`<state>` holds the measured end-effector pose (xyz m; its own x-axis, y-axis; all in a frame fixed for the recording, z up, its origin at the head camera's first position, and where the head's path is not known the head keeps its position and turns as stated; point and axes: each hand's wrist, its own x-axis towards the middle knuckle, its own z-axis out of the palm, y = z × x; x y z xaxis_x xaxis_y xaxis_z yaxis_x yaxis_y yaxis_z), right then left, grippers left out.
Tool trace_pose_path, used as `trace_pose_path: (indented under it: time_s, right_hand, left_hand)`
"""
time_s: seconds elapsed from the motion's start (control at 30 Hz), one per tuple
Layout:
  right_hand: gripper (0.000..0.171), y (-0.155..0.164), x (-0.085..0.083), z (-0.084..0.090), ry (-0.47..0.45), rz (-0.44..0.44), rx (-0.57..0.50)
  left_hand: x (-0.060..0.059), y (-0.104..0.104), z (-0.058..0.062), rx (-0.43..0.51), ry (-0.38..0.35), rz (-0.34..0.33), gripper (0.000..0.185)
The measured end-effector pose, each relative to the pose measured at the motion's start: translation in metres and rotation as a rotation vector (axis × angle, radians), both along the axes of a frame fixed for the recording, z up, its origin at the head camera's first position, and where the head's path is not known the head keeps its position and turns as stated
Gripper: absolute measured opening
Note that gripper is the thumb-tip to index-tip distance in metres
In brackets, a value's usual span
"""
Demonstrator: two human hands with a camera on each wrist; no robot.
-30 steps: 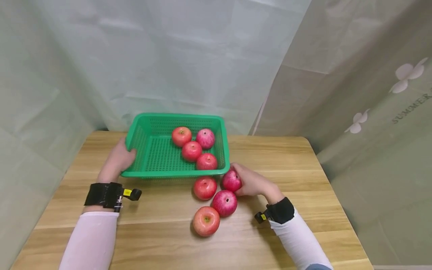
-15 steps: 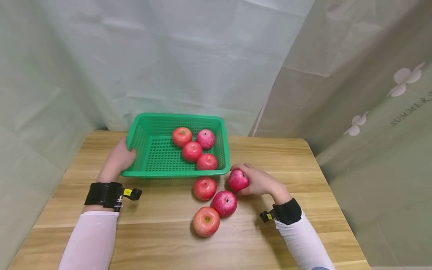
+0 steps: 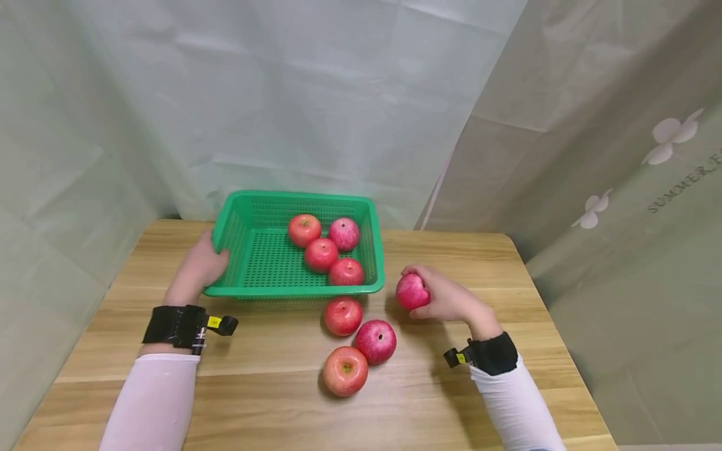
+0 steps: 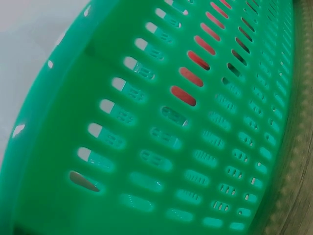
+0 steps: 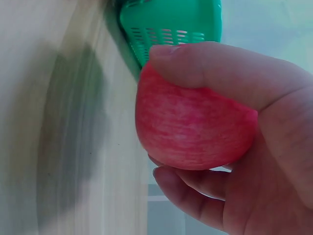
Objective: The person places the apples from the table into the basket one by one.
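A green plastic basket (image 3: 293, 290) stands at the back of the table, with several red apples in its right half. At its left end my left hand (image 3: 198, 266) grips the rim, the thumb lying on the inner side and the other fingers hidden. The perforated basket wall (image 4: 146, 169) fills the left wrist view. To the right of the basket, my right hand (image 3: 448, 299) holds a dark pink apple (image 3: 410, 292) between thumb and fingers. Seen from the right wrist, that apple (image 5: 195, 122) is above the wooden tabletop, which carries a shadow.
In front of the basket, a red apple (image 3: 343, 316), a dark pink apple (image 3: 375, 342) and a paler red apple (image 3: 345, 371) lie close together on the wooden table (image 3: 254, 401). Pale curtains (image 3: 316, 100) hang behind the table and along both sides.
My right hand has carried the dark pink apple rightward and slightly back, away from the loose apples and the basket's corner. The left hand and the basket have stayed in place.
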<state>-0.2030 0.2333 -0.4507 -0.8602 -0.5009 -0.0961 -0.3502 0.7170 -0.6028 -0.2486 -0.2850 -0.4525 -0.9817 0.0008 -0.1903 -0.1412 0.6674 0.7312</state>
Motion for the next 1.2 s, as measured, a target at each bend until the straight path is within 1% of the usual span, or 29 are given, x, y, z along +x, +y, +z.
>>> trace_pose_path:
  time_s: [0.2, 0.43, 0.6, 0.77, 1.0, 1.2]
  right_hand:
    - [0.087, 0.005, -0.001, 0.005, 0.006, -0.043, -0.003]
    - [0.086, 0.008, -0.002, 0.013, 0.022, -0.074, -0.027]
    - [0.085, 0.006, -0.002, 0.022, 0.036, -0.092, -0.058]
    - [0.082, 0.003, -0.005, 0.032, 0.077, -0.079, -0.086]
    - [0.079, -0.008, -0.011, 0.043, 0.097, -0.048, -0.087]
    - [0.074, -0.028, -0.016, 0.053, 0.145, 0.021, -0.114]
  left_hand:
    - [0.002, 0.0, 0.001, -0.009, 0.004, 0.005, 0.064]
    - [0.003, -0.001, 0.0, -0.019, 0.008, 0.003, 0.064]
    - [0.002, -0.002, -0.001, -0.022, 0.014, 0.005, 0.064]
    - [0.0, -0.003, -0.002, -0.014, 0.004, 0.009, 0.065]
    - [0.001, 0.001, 0.002, -0.012, -0.002, 0.008, 0.065]
    - [0.002, 0.003, 0.003, -0.006, -0.005, 0.008, 0.066]
